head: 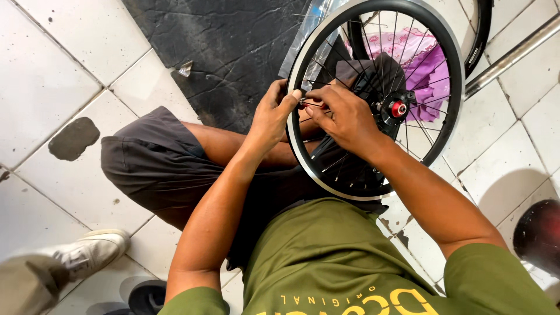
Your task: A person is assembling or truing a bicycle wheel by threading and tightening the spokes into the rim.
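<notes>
Single head view: you look steeply down, close over your lap, small black-rimmed spoked wheel (pixel 376 99) and white tiled floor (pixel 46 70).

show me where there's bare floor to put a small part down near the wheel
Bare white tiles lie at the upper left, between the dark mat and the grey patch. More tile shows at the right, below the metal bar. It is crowded at the wheel, where both hands work.
</notes>
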